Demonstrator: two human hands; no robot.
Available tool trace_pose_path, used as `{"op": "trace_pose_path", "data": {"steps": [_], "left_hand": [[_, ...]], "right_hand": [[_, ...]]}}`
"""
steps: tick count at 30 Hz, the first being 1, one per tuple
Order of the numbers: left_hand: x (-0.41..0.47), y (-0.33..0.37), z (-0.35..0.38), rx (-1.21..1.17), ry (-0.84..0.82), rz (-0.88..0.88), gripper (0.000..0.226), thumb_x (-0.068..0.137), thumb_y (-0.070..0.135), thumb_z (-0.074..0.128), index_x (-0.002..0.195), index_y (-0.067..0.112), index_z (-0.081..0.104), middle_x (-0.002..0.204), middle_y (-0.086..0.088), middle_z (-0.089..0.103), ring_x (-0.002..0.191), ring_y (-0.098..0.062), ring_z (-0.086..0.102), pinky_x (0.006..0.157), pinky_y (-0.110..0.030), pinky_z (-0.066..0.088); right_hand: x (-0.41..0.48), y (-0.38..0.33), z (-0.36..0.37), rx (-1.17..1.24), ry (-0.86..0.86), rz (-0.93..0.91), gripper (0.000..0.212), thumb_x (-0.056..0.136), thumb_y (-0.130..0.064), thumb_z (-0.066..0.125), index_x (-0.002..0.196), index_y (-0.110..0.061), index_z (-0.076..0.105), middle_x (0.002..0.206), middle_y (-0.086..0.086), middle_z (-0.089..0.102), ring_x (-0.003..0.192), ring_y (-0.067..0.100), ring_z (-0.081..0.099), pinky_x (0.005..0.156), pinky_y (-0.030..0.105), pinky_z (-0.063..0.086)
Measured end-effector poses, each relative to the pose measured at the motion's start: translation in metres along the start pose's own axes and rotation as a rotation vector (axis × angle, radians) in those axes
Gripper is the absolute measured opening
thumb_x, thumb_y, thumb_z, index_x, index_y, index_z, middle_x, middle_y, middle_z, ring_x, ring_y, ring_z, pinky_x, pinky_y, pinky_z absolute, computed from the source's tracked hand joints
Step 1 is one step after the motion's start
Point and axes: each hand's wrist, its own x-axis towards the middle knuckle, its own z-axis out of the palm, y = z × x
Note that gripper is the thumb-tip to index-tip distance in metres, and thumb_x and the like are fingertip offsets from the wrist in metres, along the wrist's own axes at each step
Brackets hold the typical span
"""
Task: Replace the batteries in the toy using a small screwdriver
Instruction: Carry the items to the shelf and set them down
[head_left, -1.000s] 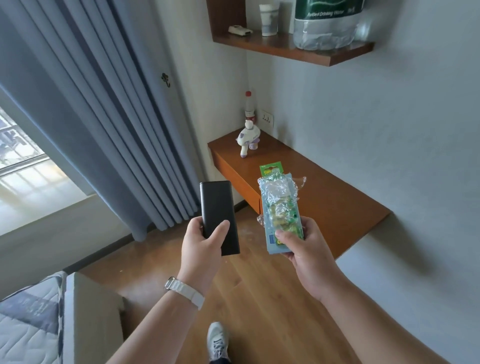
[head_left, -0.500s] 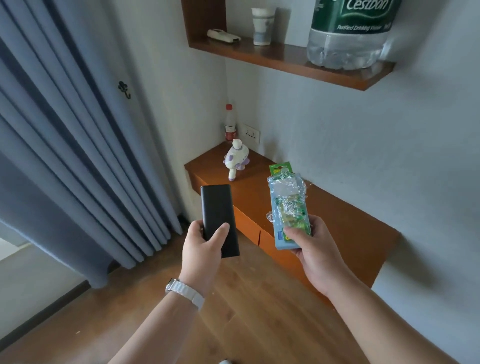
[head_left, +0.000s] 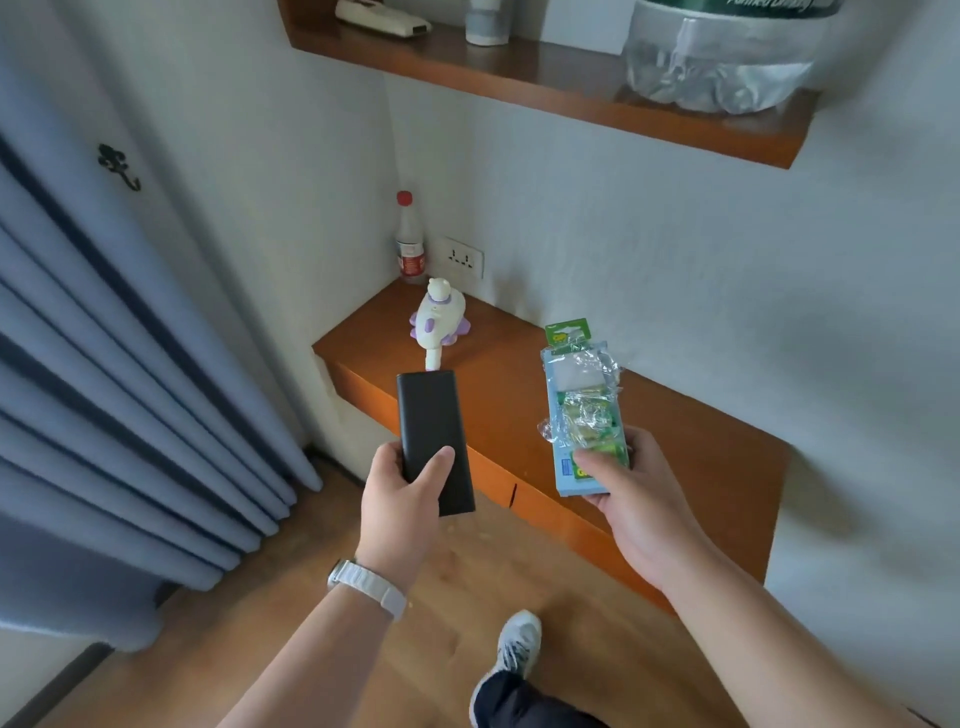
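Observation:
A white and purple toy (head_left: 439, 323) stands on the orange-brown wall desk (head_left: 691, 447), near its far left corner. My left hand (head_left: 400, 499) grips a long black case (head_left: 434, 439), held upright in front of the desk's left end. My right hand (head_left: 631, 499) holds a green and blue blister pack of batteries (head_left: 584, 410) with torn clear plastic, thumb on its lower front, above the desk's front edge. No screwdriver shows.
A red-capped plastic bottle (head_left: 410, 244) stands in the desk's corner beside a wall socket (head_left: 465, 257). An upper wooden shelf (head_left: 545, 88) carries a big water jug (head_left: 722, 57), a cup and a remote. Blue curtains (head_left: 119, 395) hang at left. My shoe (head_left: 519, 644) is on the wooden floor.
I have walked closer to the desk, so the toy and shelf look larger and nearer. Both hands keep the same grips and have come nearer to the desk.

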Motion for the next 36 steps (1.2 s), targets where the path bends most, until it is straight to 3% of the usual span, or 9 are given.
{"op": "trace_pose_path", "data": {"steps": [3, 11, 13, 16, 21, 24, 28, 31, 36], "left_hand": [[0.024, 0.0, 0.013, 0.033, -0.031, -0.006, 0.026, 0.093, 0.03, 0.069, 0.111, 0.017, 0.057, 0.098, 0.0, 0.068, 0.085, -0.013, 0.069, 0.052, -0.015, 0.051], [0.089, 0.016, 0.046, 0.17, -0.086, -0.031, 0.022, 0.091, 0.034, 0.072, 0.101, 0.021, 0.058, 0.095, -0.004, 0.071, 0.082, -0.018, 0.072, 0.068, -0.04, 0.063], [0.106, 0.025, 0.058, 0.181, -0.097, -0.023, 0.024, 0.091, 0.034, 0.072, 0.102, 0.019, 0.058, 0.095, -0.005, 0.071, 0.08, -0.019, 0.073, 0.065, -0.039, 0.063], [0.126, 0.035, 0.076, 0.191, -0.133, -0.014, 0.027, 0.093, 0.032, 0.07, 0.108, 0.013, 0.057, 0.095, -0.006, 0.07, 0.077, -0.018, 0.071, 0.051, -0.022, 0.055], [0.156, 0.039, 0.106, 0.169, -0.217, -0.034, 0.033, 0.095, 0.03, 0.068, 0.12, 0.012, 0.055, 0.106, -0.006, 0.069, 0.089, -0.019, 0.071, 0.054, -0.018, 0.055], [0.17, 0.035, 0.119, 0.166, -0.26, -0.059, 0.033, 0.095, 0.029, 0.068, 0.121, 0.013, 0.054, 0.107, -0.006, 0.068, 0.091, -0.019, 0.07, 0.058, -0.021, 0.058], [0.189, 0.026, 0.137, 0.167, -0.329, -0.091, 0.03, 0.095, 0.029, 0.068, 0.119, 0.018, 0.053, 0.107, -0.004, 0.068, 0.094, -0.02, 0.07, 0.074, -0.038, 0.064], [0.204, 0.019, 0.15, 0.195, -0.396, -0.092, 0.022, 0.095, 0.031, 0.067, 0.11, 0.026, 0.052, 0.103, 0.0, 0.066, 0.093, -0.017, 0.068, 0.074, -0.035, 0.063], [0.232, 0.007, 0.17, 0.275, -0.546, -0.087, 0.026, 0.093, 0.03, 0.069, 0.112, 0.02, 0.054, 0.103, -0.003, 0.067, 0.093, -0.019, 0.069, 0.077, -0.039, 0.063]], "right_hand": [[0.028, 0.006, 0.001, -0.001, 0.022, 0.023, 0.04, 0.089, -0.006, 0.068, 0.124, -0.013, 0.049, 0.116, 0.011, 0.066, 0.103, 0.023, 0.069, 0.093, 0.042, 0.055], [0.1, 0.007, 0.002, 0.064, 0.05, 0.096, 0.04, 0.087, -0.011, 0.072, 0.119, -0.018, 0.05, 0.119, 0.011, 0.062, 0.106, 0.023, 0.067, 0.1, 0.05, 0.052], [0.117, 0.006, 0.0, 0.094, 0.068, 0.114, 0.041, 0.087, -0.011, 0.073, 0.119, -0.018, 0.05, 0.119, 0.011, 0.062, 0.106, 0.023, 0.067, 0.1, 0.05, 0.052], [0.136, 0.003, -0.005, 0.12, 0.093, 0.145, 0.042, 0.086, -0.01, 0.073, 0.119, -0.017, 0.048, 0.119, 0.012, 0.061, 0.106, 0.024, 0.066, 0.1, 0.049, 0.052], [0.158, -0.001, -0.015, 0.09, 0.13, 0.161, 0.045, 0.085, -0.011, 0.075, 0.119, -0.017, 0.047, 0.117, 0.01, 0.062, 0.103, 0.023, 0.067, 0.091, 0.04, 0.057], [0.163, 0.0, -0.023, 0.098, 0.185, 0.167, 0.042, 0.086, -0.012, 0.075, 0.118, -0.019, 0.048, 0.114, 0.008, 0.062, 0.103, 0.022, 0.067, 0.091, 0.039, 0.057], [0.17, 0.01, -0.029, 0.123, 0.273, 0.183, 0.042, 0.085, -0.011, 0.075, 0.118, -0.02, 0.05, 0.115, 0.006, 0.064, 0.105, 0.023, 0.067, 0.095, 0.045, 0.056], [0.177, 0.023, -0.032, 0.106, 0.342, 0.196, 0.041, 0.086, -0.011, 0.074, 0.118, -0.019, 0.05, 0.115, 0.006, 0.065, 0.104, 0.021, 0.068, 0.094, 0.044, 0.056], [0.188, 0.045, -0.029, 0.002, 0.459, 0.222, 0.041, 0.085, -0.012, 0.075, 0.118, -0.02, 0.051, 0.109, 0.001, 0.069, 0.096, 0.013, 0.07, 0.088, 0.035, 0.058]]}}
